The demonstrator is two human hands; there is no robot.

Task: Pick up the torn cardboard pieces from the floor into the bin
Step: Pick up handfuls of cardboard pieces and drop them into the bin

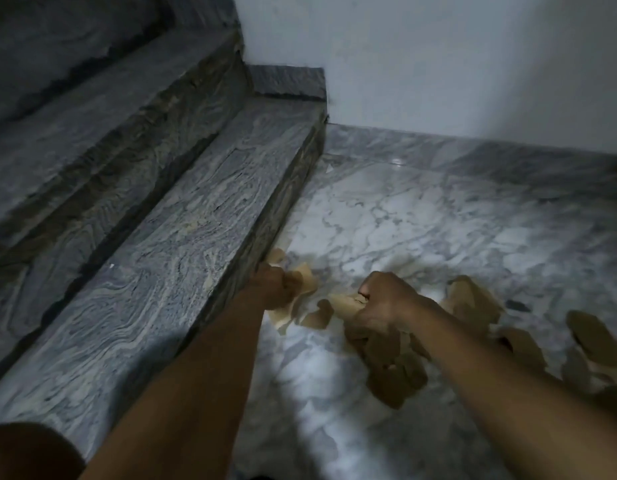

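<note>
Brown torn cardboard pieces [386, 358] lie scattered on marble floor [421, 220] by the stair edge [293, 202]. Left hand [276, 285] and right hand [380, 303] each clutch pieces, probably gathering handfuls; bin unseen.

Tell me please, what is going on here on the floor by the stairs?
A person is gathering torn cardboard from a marble floor at the foot of stone stairs. The left hand grips a pale cardboard piece right beside the bottom step, and the right hand grips another cardboard piece a little to its right. Many more brown scraps lie on the floor under and beyond the right arm. No bin shows in this view.
</note>
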